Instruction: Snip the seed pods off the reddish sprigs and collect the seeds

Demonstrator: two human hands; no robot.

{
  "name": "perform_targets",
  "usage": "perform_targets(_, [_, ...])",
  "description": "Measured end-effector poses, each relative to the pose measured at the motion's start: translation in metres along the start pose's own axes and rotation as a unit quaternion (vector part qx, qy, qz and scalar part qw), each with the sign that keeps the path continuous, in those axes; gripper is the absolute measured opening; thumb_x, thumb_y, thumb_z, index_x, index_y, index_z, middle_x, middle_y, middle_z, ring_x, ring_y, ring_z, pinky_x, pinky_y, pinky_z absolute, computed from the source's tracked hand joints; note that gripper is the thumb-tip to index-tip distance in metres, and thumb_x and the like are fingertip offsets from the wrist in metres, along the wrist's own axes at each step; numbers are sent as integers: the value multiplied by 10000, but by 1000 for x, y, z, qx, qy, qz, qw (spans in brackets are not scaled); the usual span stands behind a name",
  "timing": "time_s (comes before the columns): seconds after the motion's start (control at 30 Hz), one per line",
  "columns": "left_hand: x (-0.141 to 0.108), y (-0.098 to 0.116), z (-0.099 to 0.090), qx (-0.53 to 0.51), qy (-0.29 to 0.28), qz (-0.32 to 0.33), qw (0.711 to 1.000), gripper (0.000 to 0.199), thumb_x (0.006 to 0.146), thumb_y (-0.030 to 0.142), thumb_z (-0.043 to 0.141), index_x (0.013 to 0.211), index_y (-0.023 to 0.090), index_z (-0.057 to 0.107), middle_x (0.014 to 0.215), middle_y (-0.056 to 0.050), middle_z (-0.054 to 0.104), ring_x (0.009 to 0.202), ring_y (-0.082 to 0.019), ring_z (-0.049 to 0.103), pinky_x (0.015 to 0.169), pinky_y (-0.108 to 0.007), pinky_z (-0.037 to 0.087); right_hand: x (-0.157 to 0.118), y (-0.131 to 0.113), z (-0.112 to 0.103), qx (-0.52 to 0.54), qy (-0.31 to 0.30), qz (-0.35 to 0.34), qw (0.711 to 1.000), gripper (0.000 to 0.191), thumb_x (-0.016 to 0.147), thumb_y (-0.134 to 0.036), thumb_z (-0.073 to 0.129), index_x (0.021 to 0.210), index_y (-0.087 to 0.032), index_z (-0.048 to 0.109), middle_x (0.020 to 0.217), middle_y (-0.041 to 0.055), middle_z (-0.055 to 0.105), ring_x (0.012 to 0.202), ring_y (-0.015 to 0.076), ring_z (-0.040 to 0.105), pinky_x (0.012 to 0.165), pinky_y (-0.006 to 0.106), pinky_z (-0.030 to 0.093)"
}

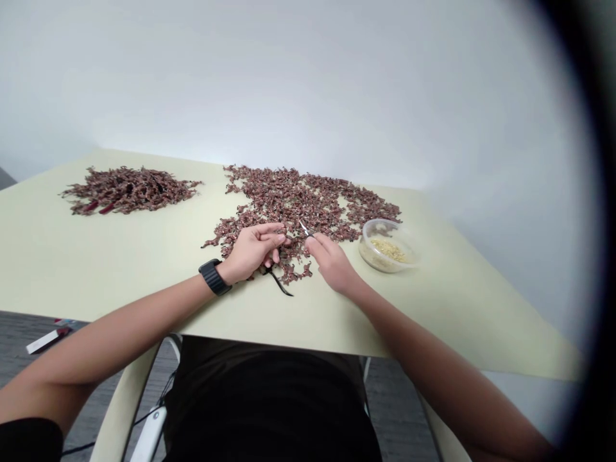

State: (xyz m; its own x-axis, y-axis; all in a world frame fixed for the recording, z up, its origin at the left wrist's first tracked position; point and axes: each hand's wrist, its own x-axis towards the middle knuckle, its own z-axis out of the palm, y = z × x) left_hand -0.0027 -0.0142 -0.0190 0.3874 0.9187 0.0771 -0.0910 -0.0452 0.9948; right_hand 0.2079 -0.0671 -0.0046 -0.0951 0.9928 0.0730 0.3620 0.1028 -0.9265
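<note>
Right hand [330, 258] is gripping a pointed tool [305, 230] just right of the left hand [255, 250], whose grasp I can't tell; slipping could be nicking it.

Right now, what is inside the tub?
Small yellowish bits lie loosely heaped in the tub. Whatever lies beneath them is covered, so I can't tell.

The pale yellow desk [457, 295] carries a heap of reddish-brown pieces [132, 191] at far left, a wider spread of them [293, 196] mid-desk, a clear tub [373, 258] at right, a black strip [280, 284] nearer.
</note>
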Motion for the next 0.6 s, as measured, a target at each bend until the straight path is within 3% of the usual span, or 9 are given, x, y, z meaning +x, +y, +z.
perform_targets(0.07, [2,-3,1,-74,-12,-29,997,483,810,358,805,1200,135,628,1010,-130,760,472,-71,564,358,-174,390,0,5,-2,-125,51,-71,988,331,984,-530,467,849,-228,490,700,-22,504,622,151,444,595,294,316])
perform_targets(0.17, [2,-2,0,-108,-28,-40,993,439,808,351,812,1136,130,621,1006,-125,754,449,-46,537,337,-156,343,1,10,-6,-209,52,-110,970,279,998,-489,457,908,-231,515,680,-22,530,619,167,475,610,302,318])
perform_targets(0.6, [-2,4,1,-108,-54,-50,991,383,833,331,787,1113,133,616,954,-101,739,435,-43,520,321,-153,306,2,15,-8,-275,14,-171,946,273,1015,-460,434,1051,-211,540,810,24,588,724,196,526,669,308,362])
